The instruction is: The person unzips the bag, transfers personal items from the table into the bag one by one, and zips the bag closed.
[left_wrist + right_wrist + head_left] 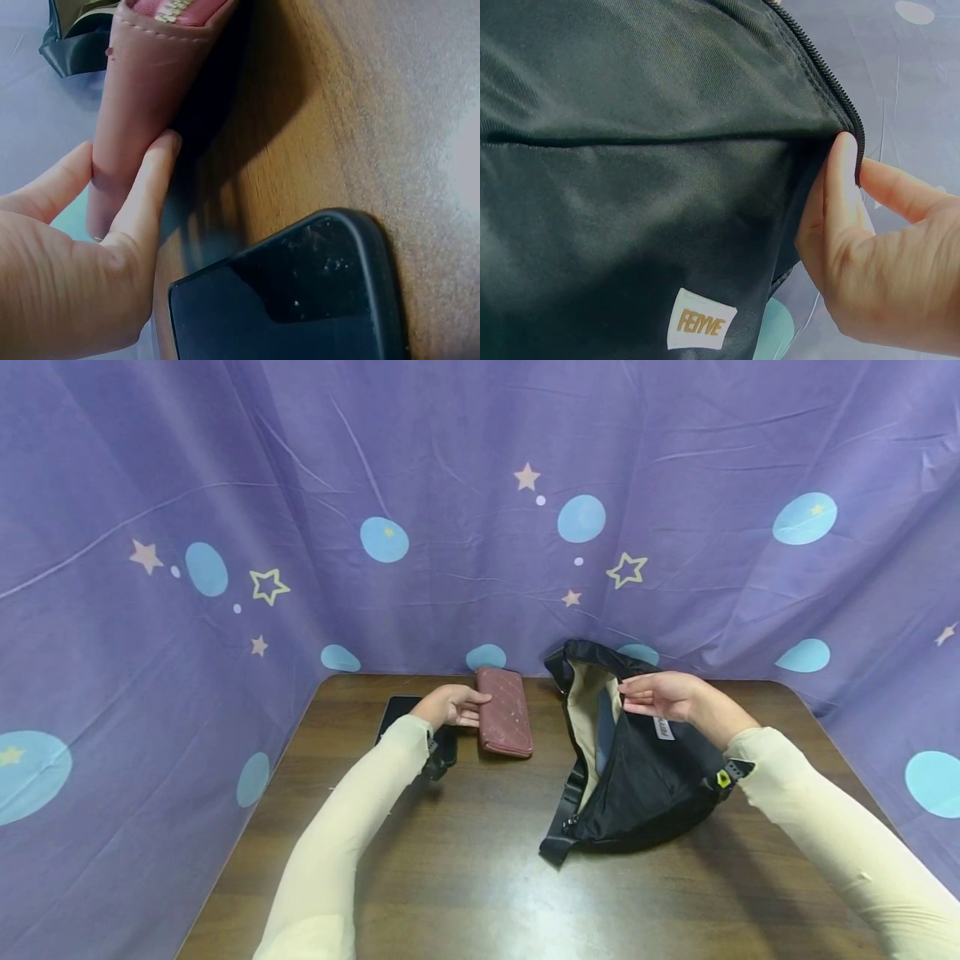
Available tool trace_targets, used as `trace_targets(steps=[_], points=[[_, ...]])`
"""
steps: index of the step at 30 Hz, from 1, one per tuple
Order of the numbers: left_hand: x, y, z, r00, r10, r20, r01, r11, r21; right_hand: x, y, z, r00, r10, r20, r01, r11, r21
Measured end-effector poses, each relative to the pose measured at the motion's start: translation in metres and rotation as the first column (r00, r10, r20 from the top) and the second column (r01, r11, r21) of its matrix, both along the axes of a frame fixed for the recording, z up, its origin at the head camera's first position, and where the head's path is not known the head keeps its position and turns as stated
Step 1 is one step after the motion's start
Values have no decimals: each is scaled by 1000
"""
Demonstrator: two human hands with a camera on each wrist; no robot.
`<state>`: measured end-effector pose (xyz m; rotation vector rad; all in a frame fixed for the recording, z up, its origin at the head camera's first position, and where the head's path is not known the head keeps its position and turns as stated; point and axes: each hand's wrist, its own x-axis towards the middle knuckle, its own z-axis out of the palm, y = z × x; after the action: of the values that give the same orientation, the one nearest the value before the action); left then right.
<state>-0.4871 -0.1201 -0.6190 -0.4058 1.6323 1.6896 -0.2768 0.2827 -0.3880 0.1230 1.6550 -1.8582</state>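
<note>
My left hand (455,704) pinches the near-left long edge of a dusty-pink wallet (506,712), thumb on top and fingers underneath. In the left wrist view the wallet (139,97) is tilted up, its end showing a gold zip, with a shadow on the wood below. My right hand (663,695) grips the zipped rim of a black bag (652,785) between thumb and fingers, holding its mouth apart. The beige lining (581,710) and something dark blue inside show through the opening. A white label (701,320) is sewn on the bag's front.
A black smartphone (292,300) lies on the wooden table (465,868), partly under my left wrist in the head view. The bag's strap (558,839) trails toward the front. A purple curtain (450,585) with stars and blue spots hangs behind the table and along its sides.
</note>
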Motion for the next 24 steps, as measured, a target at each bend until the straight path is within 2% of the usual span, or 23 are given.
trace_targets(steps=[1,2,3,4,8,9,11,15,16,19,22,23,24], points=[[-23,-5,-28,1000,0,6,0,1000,14,0,0,0,1000,-2,0,2,1000,-1],[-33,-6,-40,1000,19,8,-19,1000,9,0,0,0,1000,-1,0,1,1000,-4],[-36,-7,-44,1000,18,8,-18,1000,15,-1,0,0,1000,-2,0,2,1000,-6],[-32,-8,-38,1000,8,11,-9,1000,28,-1,0,0,1000,-2,1,2,1000,-9],[76,14,88,1000,10,-18,-11,1000,-22,-1,1,-1,1000,-2,9,2,1000,-17],[99,19,115,1000,3,-24,-3,999,-32,-1,0,0,1000,-2,9,2,1000,-14],[136,29,157,999,0,-34,-3,998,-61,-1,1,-1,1000,2,-2,-2,1000,-8],[136,31,154,998,-42,-44,39,997,-64,-4,8,-8,997,48,-52,-49,999,-18],[137,31,154,997,-51,-51,47,996,-69,-9,13,-15,996,74,-54,-77,995,-63],[140,32,155,993,-88,-78,81,992,-93,-11,17,-18,992,103,-71,-109,991,-83],[142,33,155,987,-128,-98,117,987,-107,-10,15,-15,996,73,-58,-77,995,-59],[143,33,156,985,-139,-101,129,986,-107,-5,11,-9,997,46,-59,-47,999,-12],[143,33,156,983,-150,-103,139,985,-107,-3,9,-7,998,32,-50,-33,999,-5]])
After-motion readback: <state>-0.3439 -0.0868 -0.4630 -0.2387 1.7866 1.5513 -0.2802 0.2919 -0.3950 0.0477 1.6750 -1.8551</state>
